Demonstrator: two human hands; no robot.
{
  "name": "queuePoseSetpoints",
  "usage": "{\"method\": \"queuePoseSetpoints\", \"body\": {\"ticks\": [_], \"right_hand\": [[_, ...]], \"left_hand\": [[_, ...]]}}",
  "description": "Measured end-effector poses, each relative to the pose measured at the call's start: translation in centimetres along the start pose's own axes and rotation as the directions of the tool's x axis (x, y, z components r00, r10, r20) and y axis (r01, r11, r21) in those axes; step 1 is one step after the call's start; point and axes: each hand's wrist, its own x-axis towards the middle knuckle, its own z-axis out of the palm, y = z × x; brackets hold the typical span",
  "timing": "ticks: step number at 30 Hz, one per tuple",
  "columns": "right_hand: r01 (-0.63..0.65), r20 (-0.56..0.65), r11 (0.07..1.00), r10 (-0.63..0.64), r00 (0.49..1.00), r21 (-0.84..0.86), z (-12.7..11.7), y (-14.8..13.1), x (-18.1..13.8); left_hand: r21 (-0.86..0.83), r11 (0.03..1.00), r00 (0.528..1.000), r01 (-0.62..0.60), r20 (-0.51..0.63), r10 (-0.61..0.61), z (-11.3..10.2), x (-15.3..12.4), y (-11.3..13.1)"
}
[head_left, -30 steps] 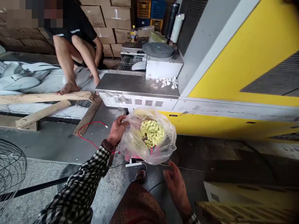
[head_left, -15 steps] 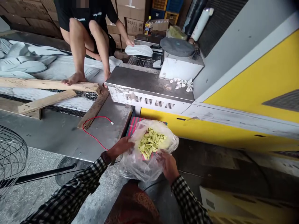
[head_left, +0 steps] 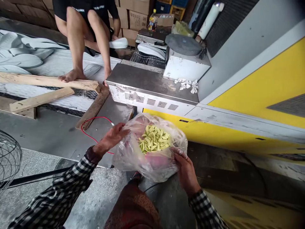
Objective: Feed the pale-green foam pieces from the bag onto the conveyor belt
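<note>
A clear plastic bag (head_left: 138, 160) lies spread open in front of me, with a heap of small yellow-green leaf-shaped pieces (head_left: 154, 140) inside. My left hand (head_left: 111, 137) is closed on the bag's left edge. Over on the right side, my right hand (head_left: 187, 173) grips the bag's rim between thumb and fingers. Something pink shows through the plastic below the heap. What supports the bag is mostly hidden by it.
A co-worker (head_left: 88, 35) sits ahead holding a white sole-shaped piece (head_left: 118, 43). Another white piece (head_left: 151, 51) rests on a wire-mesh conveyor. A red cable (head_left: 89, 119) lies on the metal platform at left, near wooden boards (head_left: 50, 81). A wire fan guard (head_left: 9, 159) stands left.
My hands have moved farther apart and the bag is spread wider. The co-worker's hand has drawn back from the conveyor, and a white piece is now in it near the knees.
</note>
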Motion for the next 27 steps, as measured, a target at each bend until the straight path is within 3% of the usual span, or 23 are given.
{"method": "queuePoseSetpoints", "body": {"ticks": [3,5,6,8,9,12,14,17,20,27], "right_hand": [[-0.012,-0.017,1.000,0.012,1.000,0.004,-0.3,0.0,0.3],[-0.024,-0.013,1.000,0.024,1.000,0.020,-0.3,-0.1,0.5],[-0.027,-0.007,0.999,0.027,1.000,0.031,-0.2,-0.1,0.6],[-0.019,0.003,0.999,0.019,1.000,0.048,0.0,0.1,0.6],[-0.013,0.003,0.999,0.013,1.000,0.051,0.1,0.2,0.6],[0.000,0.012,0.999,0.000,1.000,0.038,0.3,0.8,0.5],[0.009,0.032,1.000,-0.009,0.999,0.020,0.3,1.1,0.3],[0.031,0.053,0.999,-0.030,0.998,-0.009,0.2,1.3,0.1],[0.062,0.048,0.997,-0.060,0.997,-0.037,0.2,1.2,0.0],[0.101,0.059,0.993,-0.097,0.993,-0.064,1.3,1.3,0.2]], "left_hand": [[0.458,0.873,0.951,-0.164,-0.162,0.264,2.1,-0.2,1.5],[0.542,0.770,0.889,-0.337,-0.086,0.450,5.4,-0.1,2.0],[0.509,0.732,0.868,-0.452,0.063,0.492,7.5,0.2,1.9],[0.438,0.695,0.817,-0.570,0.390,0.424,12.0,1.6,0.9],[0.456,0.685,0.804,-0.569,0.483,0.346,14.2,2.5,0.0],[0.574,0.649,0.846,-0.500,0.486,0.222,19.5,6.0,-2.7],[0.612,0.643,0.870,-0.461,0.455,0.191,21.7,7.9,-4.3],[0.495,0.776,0.883,-0.392,0.438,0.166,22.5,9.6,-5.7],[0.317,0.899,0.885,-0.301,0.445,0.139,21.3,10.2,-6.1],[0.029,0.999,0.884,-0.034,0.466,0.017,18.2,11.0,-4.8]]}}
